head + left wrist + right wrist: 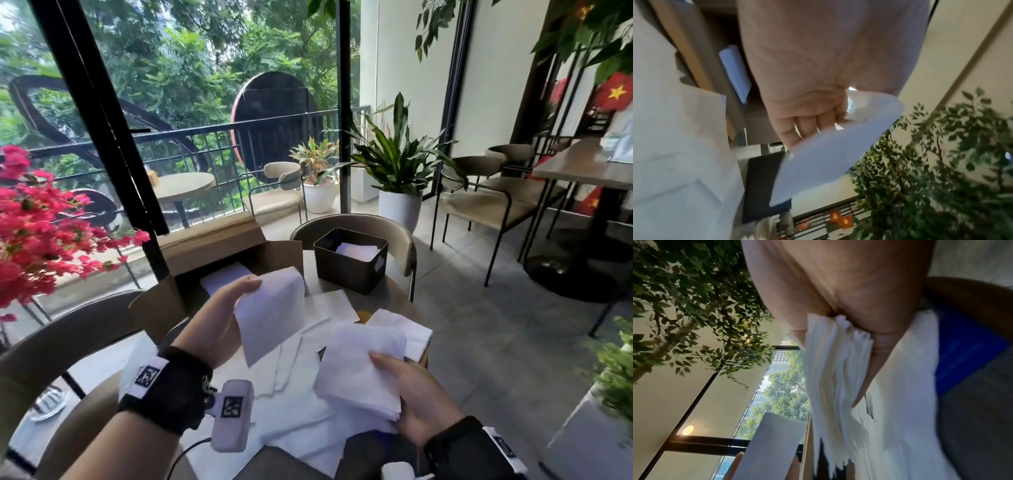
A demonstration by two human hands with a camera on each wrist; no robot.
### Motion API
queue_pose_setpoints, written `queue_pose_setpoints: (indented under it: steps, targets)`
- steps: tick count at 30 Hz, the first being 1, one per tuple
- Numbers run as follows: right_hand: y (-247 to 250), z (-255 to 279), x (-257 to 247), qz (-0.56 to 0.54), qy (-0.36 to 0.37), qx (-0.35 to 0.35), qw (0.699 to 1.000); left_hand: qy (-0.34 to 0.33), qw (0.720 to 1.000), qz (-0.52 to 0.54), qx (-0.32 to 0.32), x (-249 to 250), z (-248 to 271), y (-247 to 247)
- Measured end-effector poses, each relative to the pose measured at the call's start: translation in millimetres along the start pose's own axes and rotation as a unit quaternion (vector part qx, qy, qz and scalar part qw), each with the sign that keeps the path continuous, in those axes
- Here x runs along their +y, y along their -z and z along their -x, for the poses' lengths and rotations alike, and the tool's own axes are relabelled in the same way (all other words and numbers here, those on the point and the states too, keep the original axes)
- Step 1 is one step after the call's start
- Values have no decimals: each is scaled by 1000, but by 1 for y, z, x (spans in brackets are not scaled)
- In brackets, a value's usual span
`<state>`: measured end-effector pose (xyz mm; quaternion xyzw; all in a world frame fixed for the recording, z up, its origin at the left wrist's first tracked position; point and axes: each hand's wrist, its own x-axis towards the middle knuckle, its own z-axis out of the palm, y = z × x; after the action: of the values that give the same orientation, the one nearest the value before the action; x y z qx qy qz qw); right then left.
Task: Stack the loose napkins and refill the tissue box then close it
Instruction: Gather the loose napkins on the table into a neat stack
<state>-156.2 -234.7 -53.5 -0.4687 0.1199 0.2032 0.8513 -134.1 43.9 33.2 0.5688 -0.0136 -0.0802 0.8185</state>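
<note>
My left hand (pixel 233 308) holds one white napkin (pixel 274 311) up above the table, thumb on its top edge; in the left wrist view the fingers (pixel 807 126) curl round that napkin (pixel 828 159). My right hand (pixel 411 394) grips a stack of napkins (pixel 359 370) near the table's right edge; the stack's layered edges (pixel 834 378) show in the right wrist view. Loose napkins (pixel 308 411) lie spread on the table below both hands. The dark tissue box (pixel 349 260) stands open at the far side with white tissue inside.
An open cardboard box (pixel 219 267) holding white paper stands at the left rear of the round table (pixel 394 294). Chairs (pixel 394 233) ring the table. Pink flowers (pixel 41 226) reach in from the left. Potted plants (pixel 397 161) stand beyond.
</note>
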Motion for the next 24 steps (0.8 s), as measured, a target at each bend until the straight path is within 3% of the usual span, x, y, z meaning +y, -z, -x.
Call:
queue_pose_setpoints:
  steps: [5,10,13,16,19,24]
  targets:
    - [-8,-12,-1,3,-4,2,1000,26,1000,-8,-8,-10,18,-18]
    - [-21,-5,-4,-32,-16,-94,995,72,994,-73,-42,-20,12,-39]
    - [-24,-3,-1,-59,-14,-124,990,66,978,-180,-77,-23,6,-52]
    - [-22,0,-2,-93,-63,-131,985,23,942,-329,-68,-24,-5,-58]
    - [-18,4,-7,-92,-76,-148,982,-18,877,-475,-73,-19,-21,-53]
    - [-21,8,-10,-74,-72,-166,981,-64,803,-591,-52,-14,-38,-53]
